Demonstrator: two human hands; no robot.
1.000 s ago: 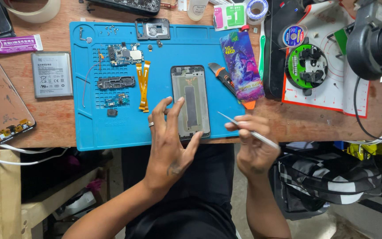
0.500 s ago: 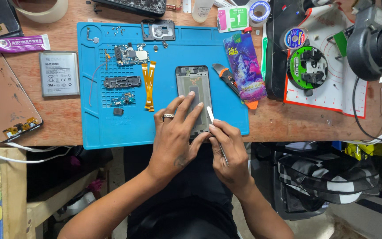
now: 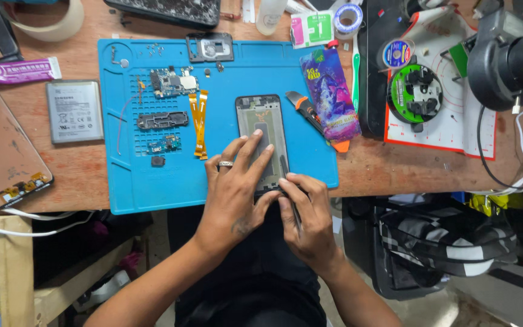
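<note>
Pressing flat with fingers spread on phone frame (image 3: 261, 136), left hand (image 3: 237, 194), right hand (image 3: 310, 215) gripping tweezers (image 3: 290, 191), blue mat (image 3: 128, 181)

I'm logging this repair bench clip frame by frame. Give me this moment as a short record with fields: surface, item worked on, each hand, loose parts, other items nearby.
surface: blue mat on a wooden bench
item: phone frame, flat on the mat
left hand: fingers spread, pressing on the frame
right hand: pinches tweezers at the frame's lower edge
loose parts: circuit board, orange flex cables, on the mat left of the frame
nearby: battery left of the mat, knife right of the frame
</note>
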